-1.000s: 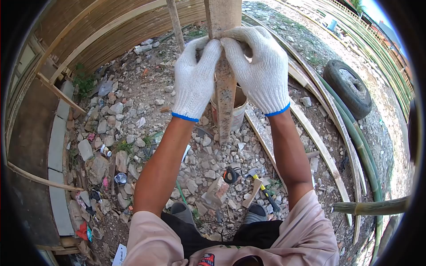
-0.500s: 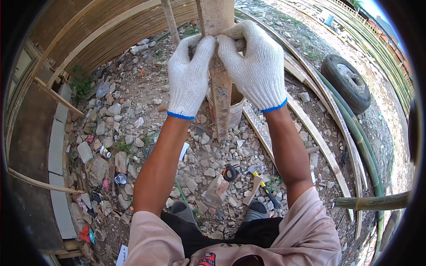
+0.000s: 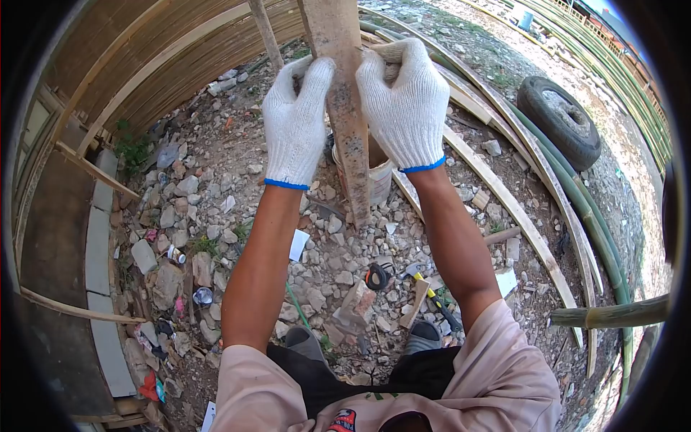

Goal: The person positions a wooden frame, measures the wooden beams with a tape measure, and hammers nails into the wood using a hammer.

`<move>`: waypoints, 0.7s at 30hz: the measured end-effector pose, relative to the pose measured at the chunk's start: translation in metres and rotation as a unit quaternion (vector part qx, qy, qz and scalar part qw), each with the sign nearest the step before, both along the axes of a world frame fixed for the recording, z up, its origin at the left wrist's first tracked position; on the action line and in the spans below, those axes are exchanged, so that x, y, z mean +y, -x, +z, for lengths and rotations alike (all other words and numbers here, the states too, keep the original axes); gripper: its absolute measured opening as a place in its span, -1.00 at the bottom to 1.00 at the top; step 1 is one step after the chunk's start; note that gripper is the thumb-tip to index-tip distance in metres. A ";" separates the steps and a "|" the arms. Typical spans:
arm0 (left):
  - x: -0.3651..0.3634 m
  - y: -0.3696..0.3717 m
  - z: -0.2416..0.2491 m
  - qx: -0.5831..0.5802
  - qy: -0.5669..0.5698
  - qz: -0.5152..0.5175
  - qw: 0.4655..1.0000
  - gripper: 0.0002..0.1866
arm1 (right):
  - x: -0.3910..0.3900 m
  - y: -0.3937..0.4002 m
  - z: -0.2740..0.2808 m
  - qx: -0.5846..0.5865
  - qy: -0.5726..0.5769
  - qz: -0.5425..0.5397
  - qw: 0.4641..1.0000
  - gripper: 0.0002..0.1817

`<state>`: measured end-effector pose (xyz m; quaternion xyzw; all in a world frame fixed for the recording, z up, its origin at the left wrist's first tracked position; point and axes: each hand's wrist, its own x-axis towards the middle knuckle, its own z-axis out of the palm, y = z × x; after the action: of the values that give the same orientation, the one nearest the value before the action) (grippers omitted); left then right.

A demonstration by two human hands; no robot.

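An upright wooden post (image 3: 350,137) stands before me, its surface rough and spotted. My left hand (image 3: 296,119), in a white knit glove with a blue cuff, is closed in a pinch at the post's left edge. On the right edge my right hand (image 3: 405,108), gloved alike, is also closed, thumb against bent fingers. A thin dark bit shows by the right fingertips; what either hand pinches is too small to make out. Behind the post's lower part is a dirty white bucket (image 3: 380,183).
Rubble covers the ground, with a tape measure (image 3: 378,276) and a hammer (image 3: 439,302) near my feet. Long wooden strips (image 3: 515,216), green bamboo poles (image 3: 597,227) and a tire (image 3: 559,122) lie to the right. A slatted wall (image 3: 194,61) rises at the left back.
My hands, thumbs together in front of the post before, have drawn apart to its two edges. The whole view has shifted slightly, with the post now a little farther left.
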<state>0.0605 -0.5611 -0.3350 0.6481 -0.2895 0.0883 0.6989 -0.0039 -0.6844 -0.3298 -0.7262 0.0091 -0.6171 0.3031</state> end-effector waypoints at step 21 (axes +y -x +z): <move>0.000 -0.004 -0.005 -0.050 -0.016 0.042 0.998 -0.54 | 0.006 -0.002 -0.002 -0.015 -0.008 0.053 0.998 -0.83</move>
<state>0.0641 -0.5612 -0.3405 0.6657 -0.2983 0.1453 0.6683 -0.0014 -0.6789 -0.3323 -0.7141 -0.0290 -0.6105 0.3413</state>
